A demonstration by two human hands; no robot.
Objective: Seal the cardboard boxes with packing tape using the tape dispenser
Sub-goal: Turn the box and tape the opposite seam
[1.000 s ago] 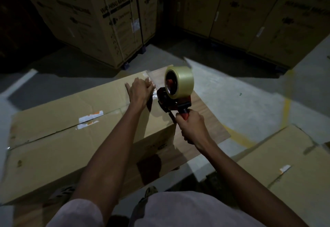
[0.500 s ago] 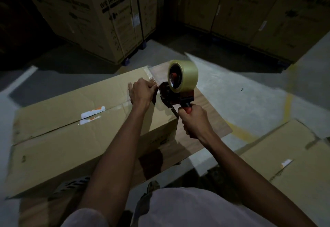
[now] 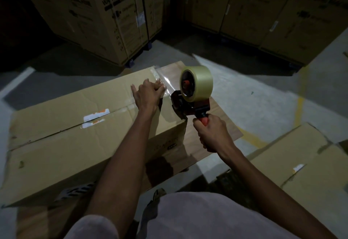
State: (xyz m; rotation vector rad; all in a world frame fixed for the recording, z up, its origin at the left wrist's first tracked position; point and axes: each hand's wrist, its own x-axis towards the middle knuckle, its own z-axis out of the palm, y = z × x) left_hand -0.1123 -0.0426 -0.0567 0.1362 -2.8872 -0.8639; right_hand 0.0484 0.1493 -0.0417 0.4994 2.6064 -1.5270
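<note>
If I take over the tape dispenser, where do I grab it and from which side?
Grip the tape dispenser by its red handle, which juts toward the person below the roll. Come from the near side, as the right hand wraps it now; the blade end faces the box.

Red tape dispenser [image 3: 190,99] at brown box's [image 3: 75,135] end.

Left arm extended forward, forearm bare, sleeve at the upper arm; left hand [image 3: 148,93] lay palm-down, fingers straight and together, thumb splayed to the left, pressing flat; right arm reached forward and slightly outward, wrist bent; right hand [image 3: 212,131] was closed in a fist, all fingers curled around the red handle of the tape dispenser [image 3: 192,95]; the 2 hands sat near each other, not touching.
</note>
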